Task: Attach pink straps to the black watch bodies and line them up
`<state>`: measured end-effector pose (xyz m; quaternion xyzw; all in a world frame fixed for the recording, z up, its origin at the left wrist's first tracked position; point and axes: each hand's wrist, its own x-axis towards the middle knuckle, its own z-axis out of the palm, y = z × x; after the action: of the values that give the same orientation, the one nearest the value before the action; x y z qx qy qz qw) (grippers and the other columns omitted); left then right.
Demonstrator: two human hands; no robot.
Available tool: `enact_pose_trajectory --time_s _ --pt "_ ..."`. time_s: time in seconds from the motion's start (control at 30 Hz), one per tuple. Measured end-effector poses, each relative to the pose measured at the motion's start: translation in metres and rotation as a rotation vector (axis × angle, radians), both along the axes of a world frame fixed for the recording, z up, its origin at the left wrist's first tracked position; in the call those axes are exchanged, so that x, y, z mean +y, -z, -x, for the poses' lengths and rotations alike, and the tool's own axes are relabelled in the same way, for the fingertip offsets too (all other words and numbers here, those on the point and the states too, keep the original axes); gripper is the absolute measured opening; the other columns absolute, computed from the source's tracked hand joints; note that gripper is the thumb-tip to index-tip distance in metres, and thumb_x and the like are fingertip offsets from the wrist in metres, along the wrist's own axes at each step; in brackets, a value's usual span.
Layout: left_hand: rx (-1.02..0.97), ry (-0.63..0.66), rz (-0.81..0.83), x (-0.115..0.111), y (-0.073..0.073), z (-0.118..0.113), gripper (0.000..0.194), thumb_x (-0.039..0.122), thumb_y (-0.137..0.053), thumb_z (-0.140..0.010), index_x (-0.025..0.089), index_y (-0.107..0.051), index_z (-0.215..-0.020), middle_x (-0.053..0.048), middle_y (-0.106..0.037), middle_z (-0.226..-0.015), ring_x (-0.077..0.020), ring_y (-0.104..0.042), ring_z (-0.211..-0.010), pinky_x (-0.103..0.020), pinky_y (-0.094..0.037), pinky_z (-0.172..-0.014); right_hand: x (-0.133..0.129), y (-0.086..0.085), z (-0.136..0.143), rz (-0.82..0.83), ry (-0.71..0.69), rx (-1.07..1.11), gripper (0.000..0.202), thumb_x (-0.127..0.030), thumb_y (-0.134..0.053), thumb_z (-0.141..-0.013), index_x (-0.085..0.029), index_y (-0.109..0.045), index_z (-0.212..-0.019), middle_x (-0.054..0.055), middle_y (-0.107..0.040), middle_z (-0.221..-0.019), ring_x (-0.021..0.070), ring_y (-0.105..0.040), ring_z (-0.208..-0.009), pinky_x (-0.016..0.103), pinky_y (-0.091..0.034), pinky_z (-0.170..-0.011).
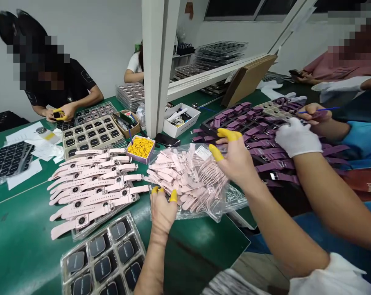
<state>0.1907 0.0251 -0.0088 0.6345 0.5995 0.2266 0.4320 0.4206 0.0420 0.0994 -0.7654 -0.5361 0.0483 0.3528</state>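
Right grip [236, 159] parted, left grip [164, 209] unclear, bagged straps [187, 178] between pink watches [95, 184] and purple straps [256, 143]

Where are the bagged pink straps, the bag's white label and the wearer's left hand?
Bagged pink straps [185, 174]: head view, pile's middle.
White label [203, 153]: head view, its middle.
Left hand [164, 207]: head view, its back.

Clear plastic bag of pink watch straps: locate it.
Head view, centre: the clear plastic bag lies on the green table, between the pink-strapped watches on the left and the purple watch straps on the right.
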Motion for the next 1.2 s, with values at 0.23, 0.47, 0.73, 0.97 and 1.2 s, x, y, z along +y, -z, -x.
enact_pose_trajectory --time_s 0.23,0.47,0.73,0.97,1.2 --pt "-0.028 0.291 -0.041 -0.023 -0.033 0.061 0.021 0.038 -0.065 -0.089 0.026 -0.074 -0.104 -0.012 -0.074 -0.115 -0.033 -0.069 -0.112 -0.051 -0.054 -0.105 0.004 0.03 0.082 0.26 -0.611 -0.059 0.033 -0.022 -0.056 -0.095 -0.028 -0.059 -0.127 0.013 -0.061 -0.116 0.034 -0.063 -0.101 0.05 -0.056 -0.081" --pt "0.327 0.218 -0.321 -0.044 -0.031 0.192 0.034 0.036 -0.05 -0.1 0.025 -0.063 -0.13 -0.011 -0.068 -0.131 -0.0318 -0.065 -0.12 -0.052 -0.057 -0.098 0.015 0.054 0.062 0.358 -0.775 -0.26 0.035 -0.018 -0.065 -0.091 -0.016 -0.065 -0.126 0.016 -0.061 -0.114 0.0354 -0.059 -0.101 0.051 -0.056 -0.079" --pt "0.994 0.41 -0.464 -0.052 -0.023 0.176 0.041 0.003 -0.043 -0.093 0.012 -0.066 -0.124 -0.018 -0.068 -0.124 -0.0319 -0.062 -0.103 -0.043 -0.054 -0.078 0.009 0.072 0.043 0.321 -0.737 0.062 0.019 -0.03 -0.056 -0.1 -0.021 -0.071 -0.105 0.014 -0.068 -0.113 0.0336 -0.065 -0.105 0.052 -0.054 -0.09" --pt "1.045 0.349 -0.467 -0.05 -0.03 0.171 0.029 0.016 -0.046 -0.099 0.009 -0.07 -0.115 -0.019 -0.072 -0.106 -0.0342 -0.063 -0.097 -0.047 -0.051 -0.08 -0.011 0.023 0.051 -0.163 -0.284 0.747 0.01 -0.037 -0.065 -0.094 -0.029 -0.062 -0.099 0.009 -0.074 -0.117 0.0311 -0.068 -0.114 0.055 -0.049 -0.104" --pt "0.306 -0.013 -0.213 -0.038 -0.05 0.17 0.016 0.029 -0.051 -0.101 0.022 -0.061 -0.111 -0.009 -0.072 -0.101 -0.0242 -0.068 -0.088 -0.039 -0.056 -0.081 -0.03 0.033 0.144 0.22 -0.546 1.576 0.034 -0.057 -0.062 -0.09 -0.029 -0.058 -0.071 -0.005 -0.037 -0.051 0.0126 -0.028 -0.039 0.028 -0.029 -0.039"
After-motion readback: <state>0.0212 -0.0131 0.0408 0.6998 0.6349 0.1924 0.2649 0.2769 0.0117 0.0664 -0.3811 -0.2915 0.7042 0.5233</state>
